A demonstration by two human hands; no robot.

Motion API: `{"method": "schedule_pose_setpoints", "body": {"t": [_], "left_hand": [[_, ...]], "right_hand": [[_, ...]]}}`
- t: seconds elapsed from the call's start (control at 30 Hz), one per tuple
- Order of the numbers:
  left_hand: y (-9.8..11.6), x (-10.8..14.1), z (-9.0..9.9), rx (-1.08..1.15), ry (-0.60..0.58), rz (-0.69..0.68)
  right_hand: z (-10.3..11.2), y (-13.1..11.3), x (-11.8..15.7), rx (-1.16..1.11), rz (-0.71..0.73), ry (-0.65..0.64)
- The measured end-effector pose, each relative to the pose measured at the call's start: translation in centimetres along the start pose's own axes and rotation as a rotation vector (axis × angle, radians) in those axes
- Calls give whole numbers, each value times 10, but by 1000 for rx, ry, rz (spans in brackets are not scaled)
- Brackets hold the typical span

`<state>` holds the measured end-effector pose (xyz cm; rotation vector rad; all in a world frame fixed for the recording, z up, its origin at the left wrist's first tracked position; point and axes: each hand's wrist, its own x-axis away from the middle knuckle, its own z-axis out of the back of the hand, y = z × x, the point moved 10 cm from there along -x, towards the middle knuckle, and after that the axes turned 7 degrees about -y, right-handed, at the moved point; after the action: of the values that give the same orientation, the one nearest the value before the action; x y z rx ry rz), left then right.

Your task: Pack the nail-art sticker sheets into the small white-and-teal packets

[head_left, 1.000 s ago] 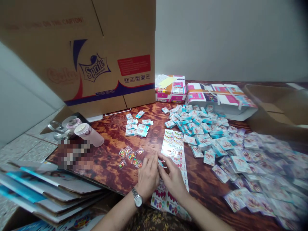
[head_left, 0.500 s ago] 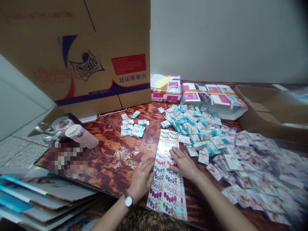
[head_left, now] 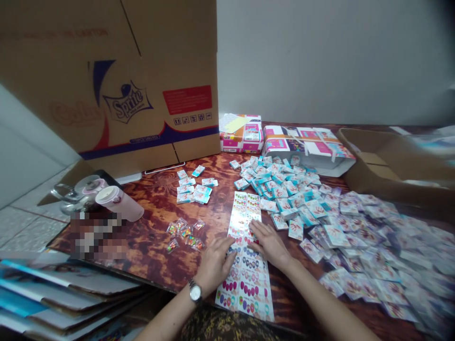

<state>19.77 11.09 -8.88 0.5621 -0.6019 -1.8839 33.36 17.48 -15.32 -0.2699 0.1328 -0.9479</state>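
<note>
A long printed sheet [head_left: 245, 279], with rows of colourful nail-like designs, lies on the dark red-brown table before me. My left hand [head_left: 216, 260] rests at its left edge, the fingers lying across the print. Flat on the right side of the same sheet is my right hand [head_left: 268, 244], its fingers stretched out. To the left are several small clear packets of coloured sweets [head_left: 186, 232]. Beyond them sits a small group of white-and-blue little boxes [head_left: 194, 189]. A large heap of similar little boxes [head_left: 284, 184] spreads close to my right hand.
A big Sprite carton [head_left: 152, 85] stands at the back left. Two pink-and-white packages [head_left: 241, 137] and an open cardboard box [head_left: 387, 151] line the back. A pink tumbler [head_left: 122, 203] is at the left. Flattened cartons [head_left: 53, 293] are stacked at lower left.
My left hand has moved a little further onto the sheet, its fingers now over the print. My right hand stays on the sheet, and the whole view has shifted slightly.
</note>
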Motion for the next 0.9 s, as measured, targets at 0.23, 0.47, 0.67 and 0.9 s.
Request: {"method": "schedule_pose_setpoints", "body": {"t": [0.23,0.47,0.67,0.9], "left_hand": [[3,1,-1,17,18,-10],[7,-6,4,31,13,-28],[10,-18,11,97,16,-31],[-30,-11,-5,707,38,223]], "right_hand": [[8,-8,4,-68,17,74],[54,-27,12,-272,81,187],[119,-62,9,-481,188,182],[142,-87,14,-404,253,298]]}}
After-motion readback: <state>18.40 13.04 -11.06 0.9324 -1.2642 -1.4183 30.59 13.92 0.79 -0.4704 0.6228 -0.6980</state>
